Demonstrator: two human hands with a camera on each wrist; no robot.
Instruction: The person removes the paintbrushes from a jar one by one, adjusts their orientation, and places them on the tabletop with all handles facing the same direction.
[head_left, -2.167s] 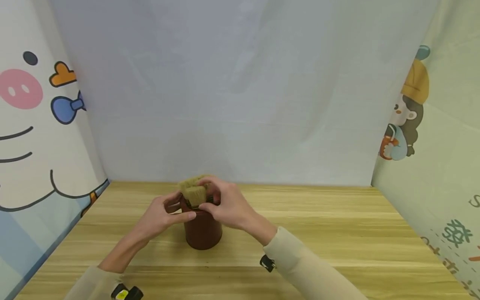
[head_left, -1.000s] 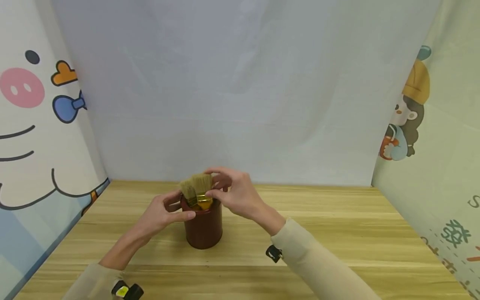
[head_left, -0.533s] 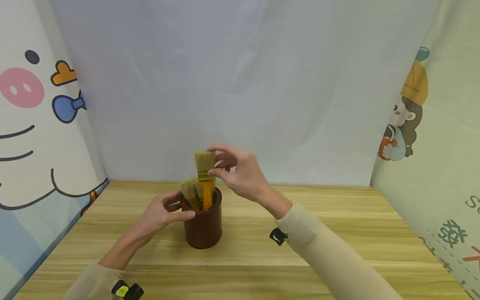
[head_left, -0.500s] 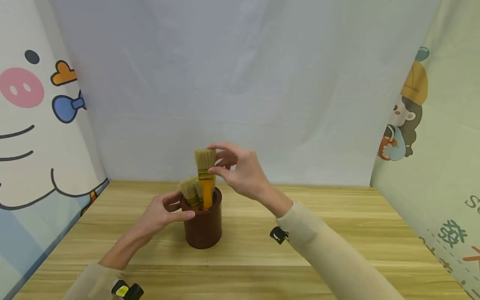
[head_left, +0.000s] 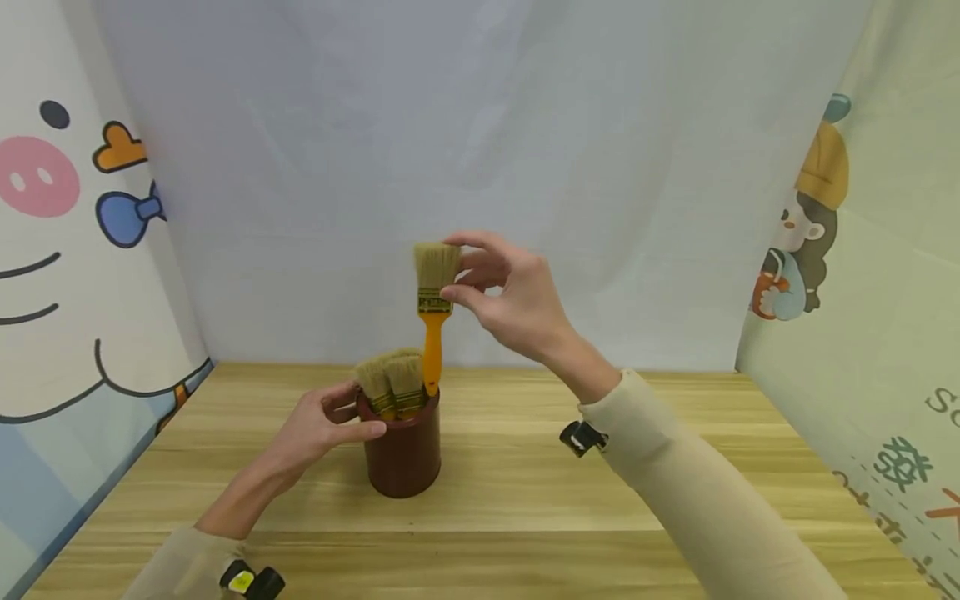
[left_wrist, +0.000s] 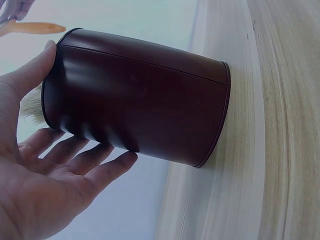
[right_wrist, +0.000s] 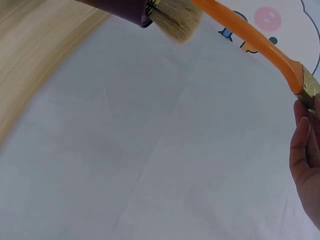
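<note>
My right hand pinches a paintbrush by its metal band, bristles up. The brush's orange handle points down, its tip at the far right rim of a dark red-brown cylindrical pot. In the right wrist view, the orange handle stretches away from my fingertips. My left hand steadies the pot, thumb at the rim and fingers along its side, as the left wrist view shows on the pot. More paintbrushes stand bristles up in the pot, their handles hidden inside.
The pot stands upright on a wood-grain table. A pale grey cloth hangs behind the table's back edge. Printed cloths with cartoon figures close off the left and right sides.
My right hand has risen from the pot and moved right, drawing the paintbrush up from among the others. My left hand has stayed at the pot, which has not moved.
</note>
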